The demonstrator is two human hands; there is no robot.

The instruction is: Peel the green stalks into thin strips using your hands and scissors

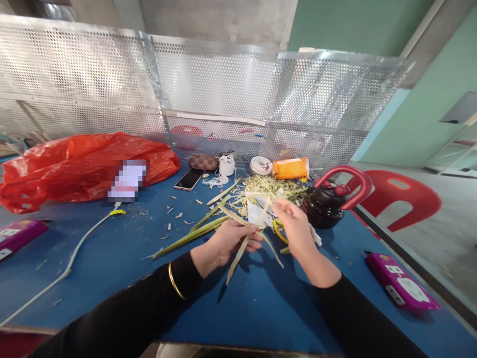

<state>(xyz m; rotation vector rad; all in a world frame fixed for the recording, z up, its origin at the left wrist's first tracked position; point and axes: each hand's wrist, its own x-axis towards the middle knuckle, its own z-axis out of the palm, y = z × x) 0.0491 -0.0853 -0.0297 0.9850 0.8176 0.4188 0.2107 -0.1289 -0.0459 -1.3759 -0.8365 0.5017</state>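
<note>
My left hand (233, 241) is closed around several pale, flat leaf strips (237, 259) that cross at its fingertips, with loose ends pointing down and out. Beside it, my right hand (294, 223) is raised with thumb and finger pinched at the end of a thin pale strip (267, 205). Behind the hands lies a white sheet (256, 211), next to a heap of shredded leaf scraps (257, 186). Long green leaves (194, 236) lie left of my left hand. Something yellow and curved (279, 231), partly hidden, shows by my right hand.
A black jug with a red handle (324, 206) stands right of the heap. Along the back are an orange packet (290, 168), a tape roll (261, 165), white string (226, 165) and a phone (190, 179). Purple boxes (402, 283) lie at both sides; a red bag (89, 166) sits left.
</note>
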